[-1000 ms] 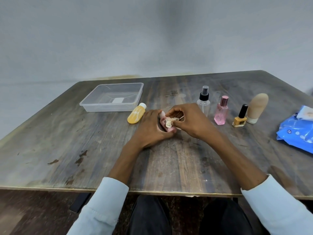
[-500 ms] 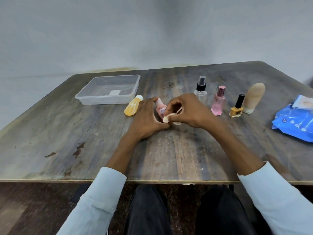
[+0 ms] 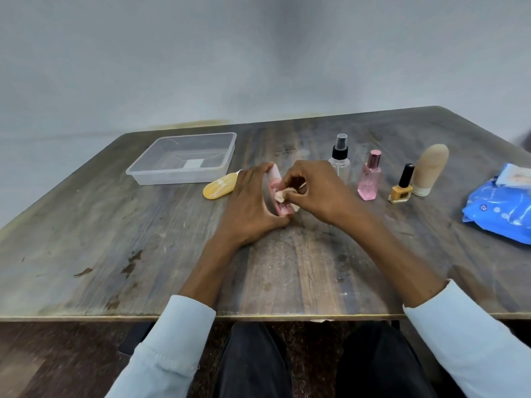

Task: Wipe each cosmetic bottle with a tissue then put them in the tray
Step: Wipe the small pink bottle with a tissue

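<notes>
The left hand (image 3: pixel 253 202) still grips the pink bottle (image 3: pixel 276 193), now propped more upright on the worktop (image 3: pixel 143 239). The right hand (image 3: pixel 319 193), pinching the tissue (image 3: pixel 281 195), has slid it down the bottle's side; wiping continues, the tray (image 3: pixel 184 159) beyond the left hand unfilled.

We see worn wooden table (image 3: pixel 115 239), grain running near-to-far, dark chipped patches near left, pale specks and crumbs mid-near. Brass-coloured trim along near edge. Plain grey wall (image 3: pixel 201 53) behind far edge, yellowish stain (image 3: pixel 195 124) at wall base far left. Blue soft pack (image 3: pixel 500 214) lying flat at right edge, partly cut off by frame, white sheet (image 3: pixel 517 175) on its far end. Below table: dark speckled floor (image 3: pixel 43 354), black trousers (image 3: pixel 253 363), black flat object (image 3: pixel 135 337) near left, can't identify.
</notes>
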